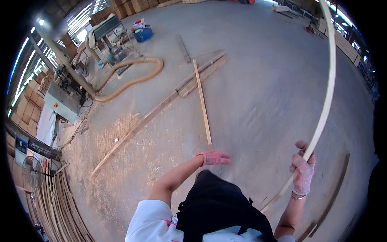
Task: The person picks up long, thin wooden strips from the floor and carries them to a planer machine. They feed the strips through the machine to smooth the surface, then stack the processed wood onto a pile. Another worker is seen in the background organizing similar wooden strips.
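your right hand (303, 171), in a pink knit glove, is closed around a long pale wooden strip (328, 86); the strip runs from beside your right hip, through the fist, and away toward the far end of the hall, its curve being the lens's bending of a straight edge. your left hand (213, 157), gloved alike, is flat with the fingers together, held out in front of your black apron (219, 205) and touching nothing. on the concrete floor (262, 101) ahead lie a single thin batten (202, 103), crossing a long diagonal run of boards (161, 107), with sawdust scattered beside them. a stack of strips (60, 205) lies at your lower left, near a woodworking machine (62, 101) and its tan dust hose (129, 78). judged from this layout, one strip is in hand and lifted clear of the floor; the floor pieces are not yet picked up, and the carried strip is not yet set down anywhere.
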The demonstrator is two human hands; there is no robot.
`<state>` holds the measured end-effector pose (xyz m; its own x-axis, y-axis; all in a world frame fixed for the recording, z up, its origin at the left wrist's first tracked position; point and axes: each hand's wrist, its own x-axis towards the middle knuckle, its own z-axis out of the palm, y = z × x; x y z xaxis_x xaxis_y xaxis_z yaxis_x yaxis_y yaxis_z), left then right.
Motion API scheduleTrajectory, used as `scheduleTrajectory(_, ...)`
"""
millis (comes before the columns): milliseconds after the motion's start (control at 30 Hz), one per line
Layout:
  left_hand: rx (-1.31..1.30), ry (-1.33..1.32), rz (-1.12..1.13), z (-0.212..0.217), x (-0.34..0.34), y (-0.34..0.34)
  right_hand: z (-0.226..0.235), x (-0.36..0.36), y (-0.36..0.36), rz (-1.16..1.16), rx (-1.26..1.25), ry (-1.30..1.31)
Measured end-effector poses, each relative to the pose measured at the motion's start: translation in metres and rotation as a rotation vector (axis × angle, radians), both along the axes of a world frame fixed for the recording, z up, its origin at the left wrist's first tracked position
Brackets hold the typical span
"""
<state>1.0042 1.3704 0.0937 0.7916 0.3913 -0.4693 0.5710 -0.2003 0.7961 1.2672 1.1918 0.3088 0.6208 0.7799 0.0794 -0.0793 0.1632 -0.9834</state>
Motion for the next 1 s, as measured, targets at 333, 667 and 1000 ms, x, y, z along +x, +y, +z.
scheduleTrajectory(333, -0.364, 0.387, 0.858, -0.206, -0.118, 0.038, -0.150, 0.000, 0.079, -0.053, -0.308, 0.004)
scheduleTrajectory(667, -0.454, 0.332, 0.840, -0.294, -0.073, 0.274, -0.310, -0.015, 0.278, -0.043, -0.875, 0.090)
scheduleTrajectory(1000, -0.507, 0.479, 0.791, -0.442, 0.001, 0.468, -0.462, -0.003, 0.366, -0.037, -1.116, 0.036)
